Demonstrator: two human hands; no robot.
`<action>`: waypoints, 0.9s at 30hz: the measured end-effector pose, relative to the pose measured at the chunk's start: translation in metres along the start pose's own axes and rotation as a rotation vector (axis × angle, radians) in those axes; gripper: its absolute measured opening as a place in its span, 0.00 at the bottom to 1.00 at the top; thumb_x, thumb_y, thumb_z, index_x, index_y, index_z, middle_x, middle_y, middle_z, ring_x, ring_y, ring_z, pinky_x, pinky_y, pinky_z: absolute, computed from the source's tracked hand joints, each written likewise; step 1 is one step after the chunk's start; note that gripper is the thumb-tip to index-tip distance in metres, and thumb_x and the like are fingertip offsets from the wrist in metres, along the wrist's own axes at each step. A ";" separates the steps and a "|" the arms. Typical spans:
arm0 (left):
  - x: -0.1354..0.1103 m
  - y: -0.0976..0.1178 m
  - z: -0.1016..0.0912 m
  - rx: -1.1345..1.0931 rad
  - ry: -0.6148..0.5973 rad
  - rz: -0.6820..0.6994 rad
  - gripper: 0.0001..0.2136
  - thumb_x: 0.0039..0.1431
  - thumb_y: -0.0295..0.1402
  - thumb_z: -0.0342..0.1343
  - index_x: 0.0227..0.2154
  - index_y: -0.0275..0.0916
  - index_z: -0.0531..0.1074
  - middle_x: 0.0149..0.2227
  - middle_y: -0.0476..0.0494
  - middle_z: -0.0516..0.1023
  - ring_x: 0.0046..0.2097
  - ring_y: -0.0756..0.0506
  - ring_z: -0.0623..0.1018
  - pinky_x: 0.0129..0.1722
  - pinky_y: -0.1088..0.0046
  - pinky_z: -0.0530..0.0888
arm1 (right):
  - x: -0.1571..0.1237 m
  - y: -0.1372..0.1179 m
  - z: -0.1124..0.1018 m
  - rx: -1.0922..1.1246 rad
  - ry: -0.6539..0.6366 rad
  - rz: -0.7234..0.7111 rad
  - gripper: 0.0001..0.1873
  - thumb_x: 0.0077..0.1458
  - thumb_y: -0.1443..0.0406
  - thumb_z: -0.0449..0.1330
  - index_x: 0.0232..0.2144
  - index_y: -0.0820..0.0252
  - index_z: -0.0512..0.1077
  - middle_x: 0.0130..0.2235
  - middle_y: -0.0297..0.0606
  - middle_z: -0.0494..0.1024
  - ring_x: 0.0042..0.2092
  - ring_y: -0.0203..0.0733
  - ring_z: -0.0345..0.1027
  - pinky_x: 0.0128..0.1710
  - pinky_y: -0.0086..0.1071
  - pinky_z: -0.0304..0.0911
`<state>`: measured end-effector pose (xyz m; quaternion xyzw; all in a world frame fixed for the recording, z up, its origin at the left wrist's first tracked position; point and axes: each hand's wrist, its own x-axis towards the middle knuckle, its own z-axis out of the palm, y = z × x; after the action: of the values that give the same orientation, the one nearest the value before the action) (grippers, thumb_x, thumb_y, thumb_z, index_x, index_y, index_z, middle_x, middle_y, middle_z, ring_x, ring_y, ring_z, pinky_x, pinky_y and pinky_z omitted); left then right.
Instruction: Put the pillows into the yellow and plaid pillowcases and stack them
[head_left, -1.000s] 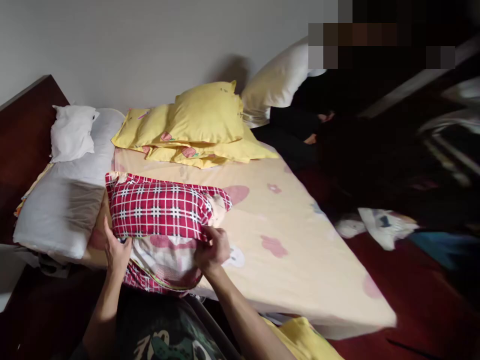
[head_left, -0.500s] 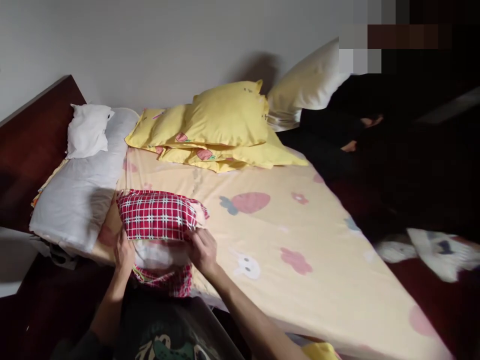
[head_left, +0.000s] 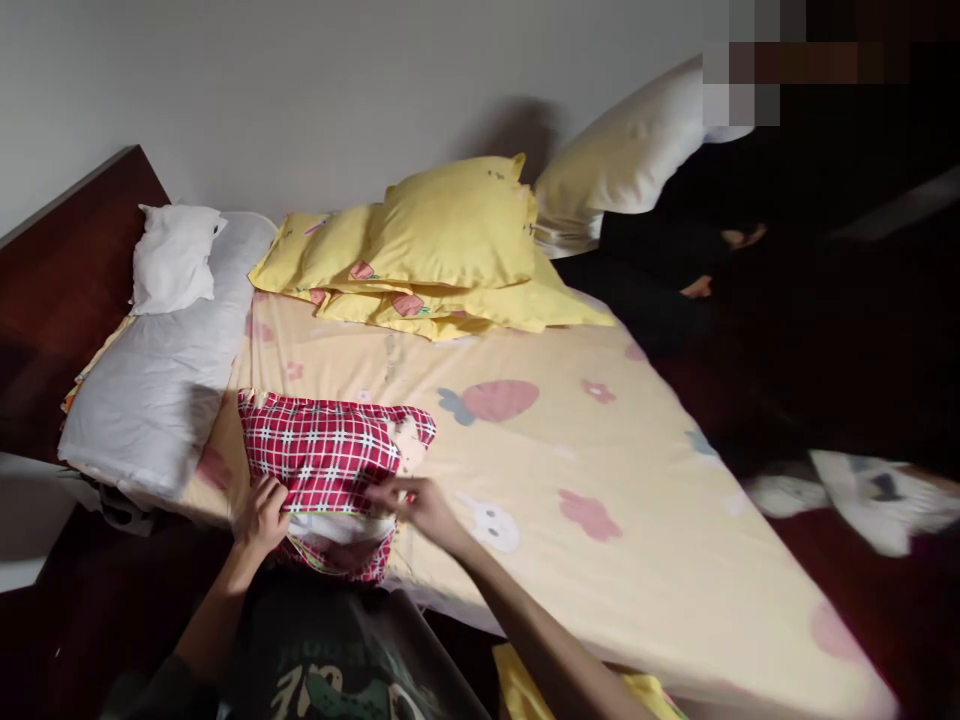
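Observation:
A pillow in a red-and-white checked pillowcase (head_left: 322,450) lies at the near edge of the bed (head_left: 637,560). Its open end faces me, and the white pillow inside (head_left: 337,528) shows there. My left hand (head_left: 262,512) is closed on the case's near left edge. The fingers of my right hand (head_left: 420,505) pinch the case's near right edge. Both hands hold the fabric just above the exposed pillow.
Yellow pillows (head_left: 427,245) are stacked at the far side. A long white pillow (head_left: 161,385) with a small white one (head_left: 174,258) lies by the dark headboard (head_left: 52,270). At the right a person in black (head_left: 787,270) holds a pale pillow (head_left: 630,160). Cloth (head_left: 862,490) lies on the red floor.
The checked case has been drawn toward me over the pillow, so less white pillow shows. My view shifted left of the bed. The other person's pillow rose slightly.

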<state>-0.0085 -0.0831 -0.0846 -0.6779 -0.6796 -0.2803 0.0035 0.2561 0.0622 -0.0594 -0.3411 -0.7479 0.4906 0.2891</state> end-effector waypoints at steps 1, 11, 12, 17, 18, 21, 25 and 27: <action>-0.001 0.003 -0.001 -0.016 -0.022 0.012 0.10 0.42 0.19 0.49 0.25 0.42 0.66 0.29 0.45 0.67 0.36 0.43 0.69 0.37 0.66 0.70 | 0.005 0.005 -0.012 0.138 0.183 0.166 0.17 0.54 0.50 0.62 0.34 0.57 0.76 0.33 0.40 0.79 0.35 0.44 0.72 0.36 0.36 0.66; 0.023 -0.013 -0.047 -0.640 -0.102 -0.265 0.12 0.58 0.40 0.58 0.43 0.45 0.75 0.50 0.43 0.74 0.53 0.43 0.73 0.54 0.65 0.70 | 0.035 0.018 -0.006 0.667 0.281 0.466 0.27 0.29 0.50 0.75 0.30 0.60 0.77 0.29 0.41 0.82 0.32 0.51 0.77 0.37 0.43 0.72; 0.035 -0.023 -0.049 -0.771 0.011 -0.458 0.17 0.58 0.43 0.58 0.48 0.47 0.73 0.55 0.43 0.73 0.58 0.43 0.71 0.58 0.64 0.68 | 0.035 0.016 -0.003 0.675 0.288 0.454 0.27 0.28 0.50 0.76 0.29 0.60 0.77 0.28 0.39 0.81 0.32 0.50 0.76 0.37 0.43 0.72; 0.088 -0.046 -0.027 -1.060 -0.058 -0.873 0.33 0.41 0.46 0.70 0.51 0.41 0.72 0.54 0.36 0.77 0.57 0.37 0.74 0.60 0.55 0.67 | 0.035 0.010 0.008 0.662 0.377 0.428 0.22 0.28 0.51 0.75 0.23 0.59 0.76 0.24 0.36 0.80 0.31 0.48 0.75 0.33 0.38 0.70; 0.092 -0.044 -0.022 -1.072 -0.116 -0.864 0.32 0.38 0.45 0.72 0.48 0.38 0.74 0.50 0.34 0.80 0.53 0.35 0.77 0.58 0.53 0.69 | 0.034 0.009 0.010 0.651 0.429 0.430 0.21 0.31 0.51 0.74 0.23 0.59 0.76 0.24 0.35 0.79 0.30 0.47 0.74 0.31 0.36 0.69; 0.090 -0.033 -0.017 -1.109 -0.262 -0.809 0.35 0.27 0.36 0.76 0.46 0.36 0.76 0.45 0.35 0.82 0.48 0.35 0.80 0.54 0.52 0.72 | 0.026 0.009 0.007 0.618 0.617 0.441 0.20 0.39 0.49 0.71 0.22 0.58 0.74 0.22 0.32 0.77 0.26 0.40 0.70 0.26 0.32 0.65; 0.076 -0.028 -0.026 -1.093 -0.360 -0.748 0.37 0.20 0.33 0.77 0.43 0.36 0.77 0.43 0.37 0.83 0.45 0.36 0.81 0.49 0.55 0.76 | 0.006 0.013 -0.018 0.626 0.774 0.440 0.21 0.35 0.50 0.72 0.19 0.58 0.71 0.20 0.32 0.74 0.23 0.38 0.66 0.23 0.31 0.63; 0.074 -0.028 -0.024 -1.020 -0.312 -0.756 0.31 0.27 0.36 0.75 0.41 0.35 0.78 0.42 0.36 0.83 0.44 0.36 0.81 0.48 0.57 0.76 | -0.005 0.014 -0.032 0.658 0.810 0.422 0.22 0.32 0.49 0.73 0.20 0.58 0.71 0.21 0.32 0.75 0.25 0.39 0.68 0.25 0.33 0.66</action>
<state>-0.0495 -0.0221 -0.0465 -0.3413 -0.6454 -0.4479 -0.5161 0.2863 0.0797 -0.0618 -0.5362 -0.3003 0.5749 0.5402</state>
